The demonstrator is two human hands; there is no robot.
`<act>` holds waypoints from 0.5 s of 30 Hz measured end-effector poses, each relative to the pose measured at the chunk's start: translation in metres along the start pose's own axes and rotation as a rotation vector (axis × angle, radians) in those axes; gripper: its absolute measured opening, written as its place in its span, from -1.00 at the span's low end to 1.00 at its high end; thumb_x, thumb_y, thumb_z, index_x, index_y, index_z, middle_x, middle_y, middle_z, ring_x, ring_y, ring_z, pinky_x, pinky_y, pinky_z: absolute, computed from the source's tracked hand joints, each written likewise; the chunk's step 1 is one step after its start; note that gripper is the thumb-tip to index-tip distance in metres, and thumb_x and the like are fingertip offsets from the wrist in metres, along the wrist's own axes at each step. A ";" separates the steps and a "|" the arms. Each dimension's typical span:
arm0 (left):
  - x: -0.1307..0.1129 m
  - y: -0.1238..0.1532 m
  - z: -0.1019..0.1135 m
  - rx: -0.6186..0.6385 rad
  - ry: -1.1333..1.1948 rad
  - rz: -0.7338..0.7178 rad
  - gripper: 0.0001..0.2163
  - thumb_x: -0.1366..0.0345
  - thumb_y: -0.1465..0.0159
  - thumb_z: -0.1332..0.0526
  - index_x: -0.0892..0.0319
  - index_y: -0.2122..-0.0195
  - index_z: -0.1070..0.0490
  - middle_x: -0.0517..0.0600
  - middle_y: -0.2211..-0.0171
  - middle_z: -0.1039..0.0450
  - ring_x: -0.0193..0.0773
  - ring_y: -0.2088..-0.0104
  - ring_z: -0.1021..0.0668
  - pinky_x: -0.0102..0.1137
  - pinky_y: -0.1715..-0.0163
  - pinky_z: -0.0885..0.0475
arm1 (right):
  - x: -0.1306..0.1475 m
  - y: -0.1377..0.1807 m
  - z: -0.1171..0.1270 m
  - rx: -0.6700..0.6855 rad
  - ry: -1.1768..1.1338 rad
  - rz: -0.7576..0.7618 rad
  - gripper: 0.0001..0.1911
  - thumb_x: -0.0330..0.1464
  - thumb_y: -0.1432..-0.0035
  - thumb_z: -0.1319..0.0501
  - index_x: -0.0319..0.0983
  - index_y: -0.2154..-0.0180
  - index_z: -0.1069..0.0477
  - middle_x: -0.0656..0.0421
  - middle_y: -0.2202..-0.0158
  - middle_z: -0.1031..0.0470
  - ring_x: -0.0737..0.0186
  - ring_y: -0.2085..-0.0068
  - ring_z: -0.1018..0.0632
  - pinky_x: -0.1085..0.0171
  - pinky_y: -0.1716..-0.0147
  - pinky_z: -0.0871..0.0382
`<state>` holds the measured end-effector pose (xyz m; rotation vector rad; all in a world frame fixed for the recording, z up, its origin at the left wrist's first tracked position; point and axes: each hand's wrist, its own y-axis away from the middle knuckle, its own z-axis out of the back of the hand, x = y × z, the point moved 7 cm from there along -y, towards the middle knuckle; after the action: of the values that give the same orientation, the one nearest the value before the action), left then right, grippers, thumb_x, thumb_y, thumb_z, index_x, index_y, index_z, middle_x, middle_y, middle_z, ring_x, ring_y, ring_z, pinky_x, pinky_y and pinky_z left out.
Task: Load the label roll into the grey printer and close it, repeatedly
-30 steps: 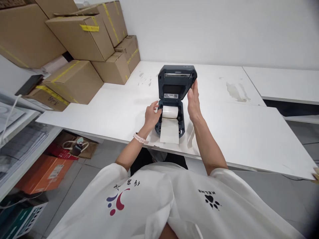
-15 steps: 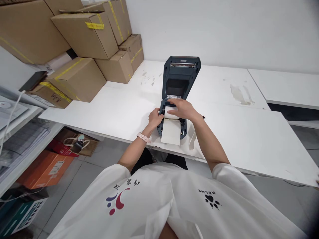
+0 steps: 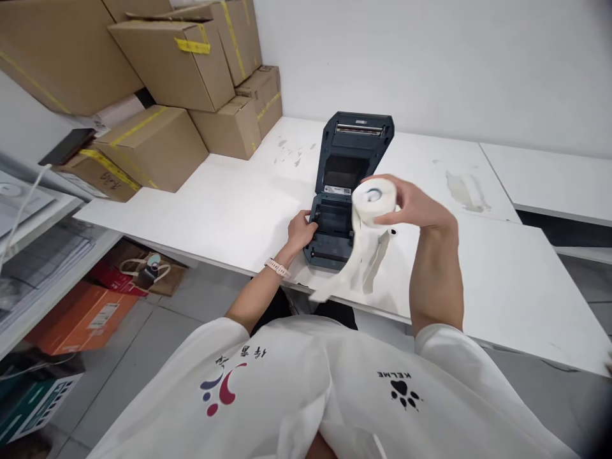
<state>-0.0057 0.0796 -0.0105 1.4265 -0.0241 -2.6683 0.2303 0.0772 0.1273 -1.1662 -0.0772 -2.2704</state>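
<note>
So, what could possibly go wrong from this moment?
The loose strip hanging from the white roll in the right hand's grip could snag on the open printer or tangle with the second strip beside it. Also, the raised lid might drop onto the left hand's grip, which is at the printer's edge.

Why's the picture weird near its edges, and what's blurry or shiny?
In the head view, wide-angle stretching probably skews the brown cardboard boxes; head view again, right corners darken; same head view, the trailing white paper strip looks slightly smeared and the silvery straight metal bar glints.
</note>
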 end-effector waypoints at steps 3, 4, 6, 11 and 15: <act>0.003 -0.002 -0.002 -0.002 0.020 0.012 -0.56 0.36 -0.15 -0.19 0.18 -0.09 -0.46 -0.05 0.38 -0.45 -0.22 0.34 -0.49 -0.36 0.33 -0.30 | -0.043 0.012 0.031 -0.217 -0.165 -0.121 -0.13 -0.23 0.26 -0.56 -0.11 -0.15 -0.39 0.13 -0.08 -0.52 -0.06 -0.06 -0.56 0.08 -0.03 -0.50; 0.004 -0.002 -0.002 0.000 0.030 0.017 -0.56 0.36 -0.15 -0.19 0.18 -0.09 -0.46 -0.05 0.38 -0.45 -0.22 0.34 -0.49 -0.36 0.33 -0.30 | -0.062 0.013 0.035 -0.267 -0.206 -0.165 -0.12 -0.25 0.30 -0.57 -0.11 -0.13 -0.39 0.14 -0.06 -0.53 -0.05 -0.04 -0.57 0.07 -0.02 -0.51; 0.004 -0.002 -0.003 0.005 0.052 0.024 -0.56 0.37 -0.14 -0.19 0.19 -0.09 -0.46 -0.06 0.40 -0.43 -0.23 0.36 -0.48 -0.36 0.34 -0.29 | -0.102 0.012 0.037 -0.348 -0.286 -0.233 -0.10 -0.28 0.38 -0.58 -0.12 -0.09 -0.39 0.15 -0.02 -0.55 -0.03 -0.03 -0.58 0.05 -0.04 -0.50; 0.003 -0.001 -0.003 -0.010 0.087 0.030 -0.54 0.38 -0.11 -0.19 0.20 -0.07 -0.47 -0.07 0.42 -0.39 -0.24 0.38 -0.44 -0.36 0.34 -0.27 | -0.178 0.002 0.018 -0.419 -0.403 -0.364 -0.09 -0.30 0.51 -0.54 -0.16 -0.02 -0.37 0.15 0.04 -0.56 -0.02 -0.03 -0.56 0.01 -0.12 -0.43; 0.003 -0.001 -0.003 -0.008 0.095 0.030 -0.53 0.38 -0.09 -0.19 0.21 -0.06 -0.48 -0.09 0.45 -0.35 -0.25 0.40 -0.42 -0.36 0.34 -0.27 | -0.203 0.002 0.002 -0.389 -0.333 -0.442 -0.04 -0.28 0.48 -0.54 -0.20 -0.07 -0.33 0.04 -0.08 -0.53 0.00 -0.09 -0.53 0.03 -0.15 -0.42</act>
<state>-0.0052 0.0806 -0.0148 1.5356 -0.0265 -2.5714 0.3240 0.1708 -0.0261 -1.8855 -0.0217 -2.5107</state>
